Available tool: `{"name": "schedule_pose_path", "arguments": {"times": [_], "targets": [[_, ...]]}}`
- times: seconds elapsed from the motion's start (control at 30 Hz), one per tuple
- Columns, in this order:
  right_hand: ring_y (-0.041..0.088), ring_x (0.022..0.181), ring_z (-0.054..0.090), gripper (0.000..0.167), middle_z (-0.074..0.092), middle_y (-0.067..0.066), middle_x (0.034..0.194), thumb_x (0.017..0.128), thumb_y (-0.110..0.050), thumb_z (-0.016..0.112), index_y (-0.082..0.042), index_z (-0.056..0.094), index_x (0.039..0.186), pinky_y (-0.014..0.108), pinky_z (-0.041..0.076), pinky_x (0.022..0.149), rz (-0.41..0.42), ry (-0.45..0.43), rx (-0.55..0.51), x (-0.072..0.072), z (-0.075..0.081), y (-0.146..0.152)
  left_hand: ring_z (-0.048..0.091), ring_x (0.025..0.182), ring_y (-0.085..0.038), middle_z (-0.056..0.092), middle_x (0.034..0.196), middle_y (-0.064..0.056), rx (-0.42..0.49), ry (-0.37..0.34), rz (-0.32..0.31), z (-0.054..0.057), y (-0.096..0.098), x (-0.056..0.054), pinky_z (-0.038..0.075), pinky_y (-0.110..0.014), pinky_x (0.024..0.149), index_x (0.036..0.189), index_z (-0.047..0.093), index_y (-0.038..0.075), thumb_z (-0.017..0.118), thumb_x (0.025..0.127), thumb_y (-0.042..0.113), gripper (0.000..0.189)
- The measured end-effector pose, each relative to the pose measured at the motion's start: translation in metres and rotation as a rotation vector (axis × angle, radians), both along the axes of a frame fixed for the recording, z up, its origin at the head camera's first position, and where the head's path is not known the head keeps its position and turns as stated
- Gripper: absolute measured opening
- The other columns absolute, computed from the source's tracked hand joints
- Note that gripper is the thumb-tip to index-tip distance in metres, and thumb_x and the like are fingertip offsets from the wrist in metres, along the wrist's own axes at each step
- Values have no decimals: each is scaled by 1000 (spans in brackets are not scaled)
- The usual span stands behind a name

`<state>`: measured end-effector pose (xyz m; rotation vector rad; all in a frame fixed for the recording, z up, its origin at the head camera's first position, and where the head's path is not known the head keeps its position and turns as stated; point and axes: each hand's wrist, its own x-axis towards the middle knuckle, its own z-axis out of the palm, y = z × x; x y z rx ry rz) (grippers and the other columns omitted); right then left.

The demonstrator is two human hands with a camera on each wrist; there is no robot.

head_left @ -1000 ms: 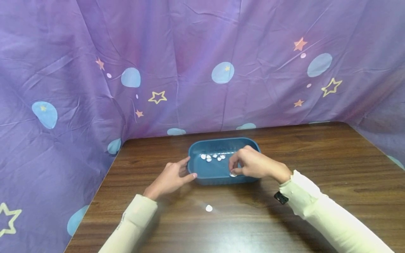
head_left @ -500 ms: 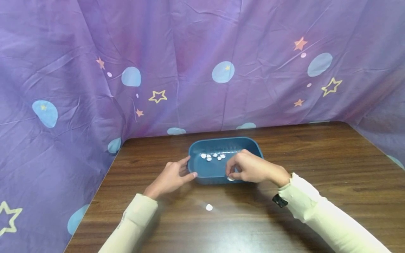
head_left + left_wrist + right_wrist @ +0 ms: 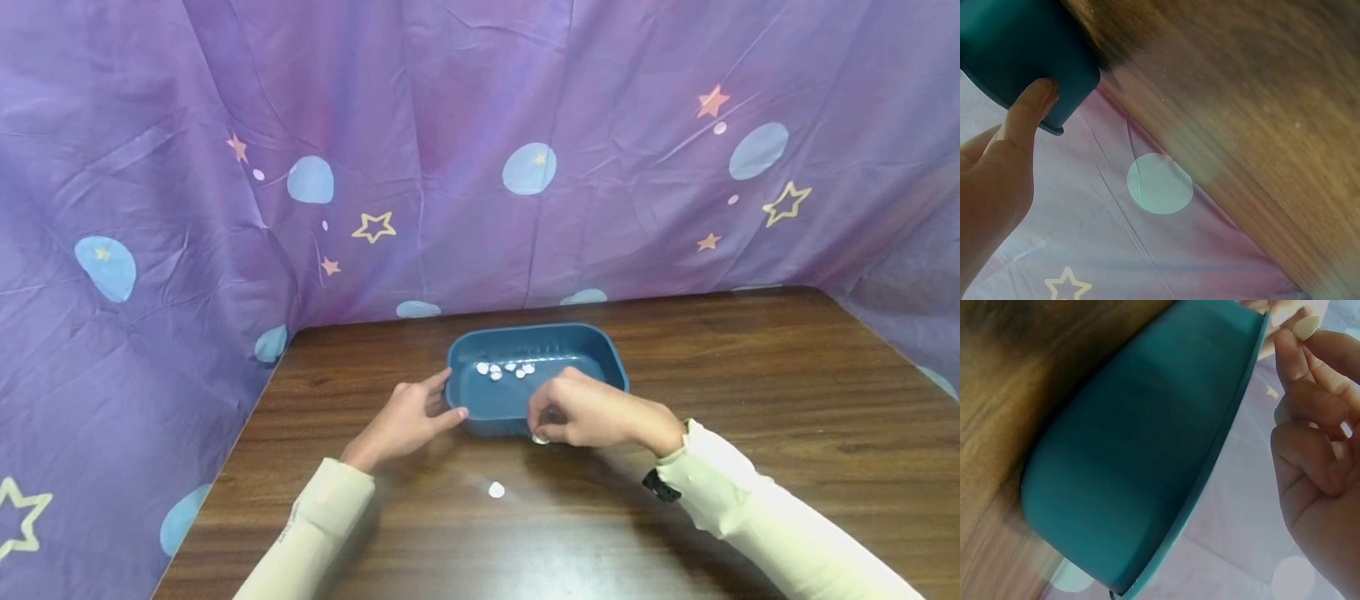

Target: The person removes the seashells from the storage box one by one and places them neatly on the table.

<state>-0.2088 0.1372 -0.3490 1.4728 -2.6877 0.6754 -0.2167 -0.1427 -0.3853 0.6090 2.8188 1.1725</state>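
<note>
In the head view a blue-green plastic basin (image 3: 495, 427) stands on the table, several small white pebble-like pieces (image 3: 496, 376) lying on its floor. My left hand (image 3: 405, 421) touches the basin's left end with outstretched fingers and thumb; the left wrist view has a fingertip (image 3: 1041, 94) against the outer wall. Over the front rim, my right hand (image 3: 592, 408) pinches one white pebble-like piece (image 3: 1305, 327) between thumb and forefinger, its other fingers curled. Another white piece (image 3: 496, 490) lies on the table in front of the basin.
The brown wood-grain table (image 3: 750, 383) extends to both sides of the basin. Behind and beside it hangs a purple curtain (image 3: 465, 167) with stars and blue spots. A small black device (image 3: 662, 486) sits at the right cuff.
My right hand has moved from inside the basin toward me and slightly left, out over the front rim, with the white piece in its fingers. The left hand stays put.
</note>
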Motion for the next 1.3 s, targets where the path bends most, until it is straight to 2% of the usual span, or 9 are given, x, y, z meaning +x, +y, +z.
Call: {"name": "schedule_pose_path", "arguments": {"times": [0.17, 0.4, 0.63, 0.77, 1.0, 1.3], "targets": [[-9, 65, 50, 15, 63, -17, 67, 81, -9, 74, -22, 69, 73, 14, 48, 65, 58, 27, 28, 4, -5, -5, 67, 122, -31, 64, 131, -23, 10, -2, -4, 2, 0, 0, 51, -43, 110, 149, 39, -8, 74, 91, 24, 75], [-8, 65, 53, 17, 66, -16, 69, 79, -6, 74, -22, 70, 74, 9, 48, 60, 106, 18, 65, 9, -12, -13, 66, 123, -29, 63, 133, -21, -6, -13, -3, 2, -1, 1, 50, -42, 111, 150, 39, -5, 74, 92, 26, 75], [-8, 59, 49, 20, 63, -16, 66, 78, -2, 72, -22, 69, 72, 7, 45, 53, 84, -36, 124, 15, -16, -20, 66, 123, -29, 64, 132, -22, -3, -10, -13, 1, -1, 1, 47, -44, 114, 150, 38, -6, 73, 92, 26, 74], [-8, 57, 49, 22, 64, -15, 64, 76, 1, 70, -20, 68, 71, 6, 44, 52, 95, -37, 148, 17, -19, -23, 66, 123, -30, 65, 131, -21, -10, 1, -8, 2, 0, 2, 45, -45, 116, 149, 39, -7, 73, 92, 26, 74], [-6, 56, 50, 21, 65, -14, 65, 75, 0, 72, -21, 69, 71, 6, 43, 51, 87, 9, 192, 21, -24, -29, 66, 123, -29, 64, 132, -21, -13, -3, 6, 1, -1, 2, 47, -44, 114, 149, 40, -6, 74, 91, 28, 75], [-3, 57, 53, 21, 66, -13, 66, 73, -1, 73, -22, 69, 71, 8, 47, 54, 61, 64, 238, 22, -30, -37, 66, 123, -30, 63, 133, -23, 7, -13, -8, 1, -1, 1, 51, -43, 110, 150, 39, -6, 73, 92, 26, 75]]}}
